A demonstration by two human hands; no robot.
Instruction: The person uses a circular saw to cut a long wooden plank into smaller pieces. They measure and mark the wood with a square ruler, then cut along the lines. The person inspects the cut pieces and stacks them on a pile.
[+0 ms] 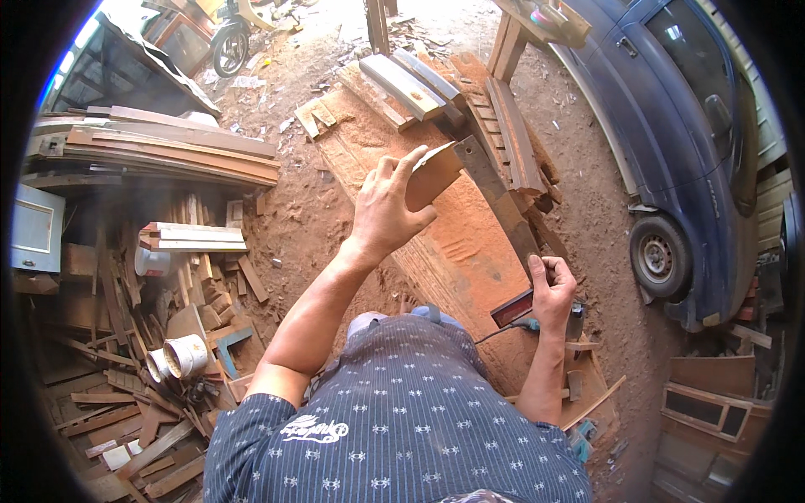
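One flat brown board (433, 176), ragged pale upper edge, held between thumb and fingers of left hand (384, 210), jutting right of palm over wooden table (429, 270) coated in powdery orange sawdust (480, 247). Right hand (553, 292) curled, fingertips bunched beside dark reddish block (511, 310); cannot tell what it pinches.

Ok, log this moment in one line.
left hand: holds brown piece; right hand: by red-black piece, hold unclear; sawdust: on plank
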